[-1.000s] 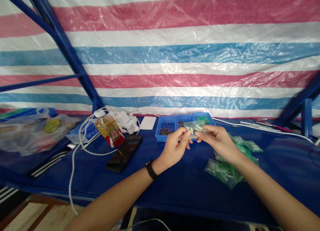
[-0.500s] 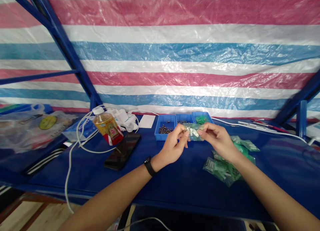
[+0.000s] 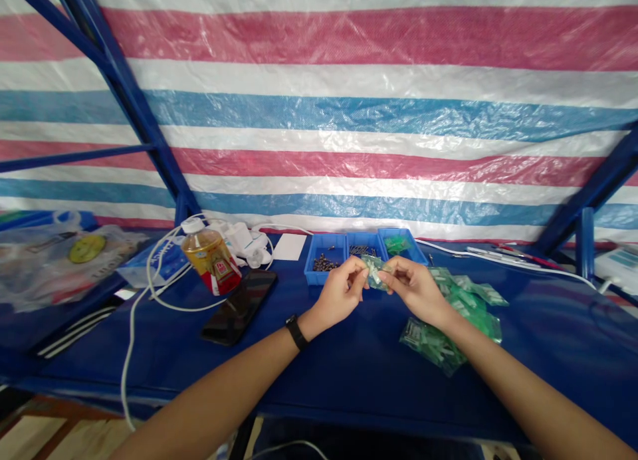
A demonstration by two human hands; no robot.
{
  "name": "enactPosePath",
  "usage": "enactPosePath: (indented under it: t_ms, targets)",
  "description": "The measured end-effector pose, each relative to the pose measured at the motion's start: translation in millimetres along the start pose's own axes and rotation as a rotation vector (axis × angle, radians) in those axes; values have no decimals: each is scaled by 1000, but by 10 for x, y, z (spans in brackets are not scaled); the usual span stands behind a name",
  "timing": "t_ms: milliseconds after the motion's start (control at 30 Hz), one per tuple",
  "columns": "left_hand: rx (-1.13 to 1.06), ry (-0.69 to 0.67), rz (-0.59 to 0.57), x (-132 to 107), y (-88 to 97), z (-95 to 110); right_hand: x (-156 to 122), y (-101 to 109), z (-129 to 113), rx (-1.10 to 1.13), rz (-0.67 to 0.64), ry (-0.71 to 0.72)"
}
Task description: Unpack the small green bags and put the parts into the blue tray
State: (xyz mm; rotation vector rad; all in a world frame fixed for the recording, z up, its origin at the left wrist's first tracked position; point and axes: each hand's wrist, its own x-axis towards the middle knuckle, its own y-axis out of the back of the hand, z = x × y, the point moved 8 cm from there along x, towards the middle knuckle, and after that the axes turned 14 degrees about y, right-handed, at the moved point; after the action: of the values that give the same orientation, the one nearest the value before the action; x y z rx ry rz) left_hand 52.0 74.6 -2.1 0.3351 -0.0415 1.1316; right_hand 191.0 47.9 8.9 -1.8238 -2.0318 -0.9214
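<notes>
Striped tarpaulin (image 3: 319, 127) hangs behind a blue tabletop (image 3: 349, 380); at centre, the left hand (image 3: 336, 295) and right hand (image 3: 416, 290) pinch a small clear plastic packet (image 3: 375, 272) between them, just in front of blue bins (image 3: 323, 278).

Plastic bag (image 3: 375, 272) between left hand (image 3: 339, 294), right hand (image 3: 416, 288)

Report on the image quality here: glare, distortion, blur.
Head view: wide-angle distortion bends the blue steel frame; soft glare streaks the plastic tarp; the phone screen reflects light; the small plastic bag between the left hand and right hand looks slightly soft, its contents hard to resolve.
</notes>
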Motion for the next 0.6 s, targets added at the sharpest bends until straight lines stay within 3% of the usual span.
enactPosePath:
  t_ms: [133,300,400,467,600]
  targets:
    - [68,10,19,12,5,-23,31,75,-15,0,34,8]
    - [85,34,87,13,44,-69,311,666,4,-138,240,4]
    - [151,-1,63,2,9,-65,592,926,231,-331,123,-136]
    - [205,-30,35,-18,-28,-42,747,1002,455,-467,-15,-251]
    - [302,-86,-18,-82,-105,43,957,1038,811,-626,-113,-343]
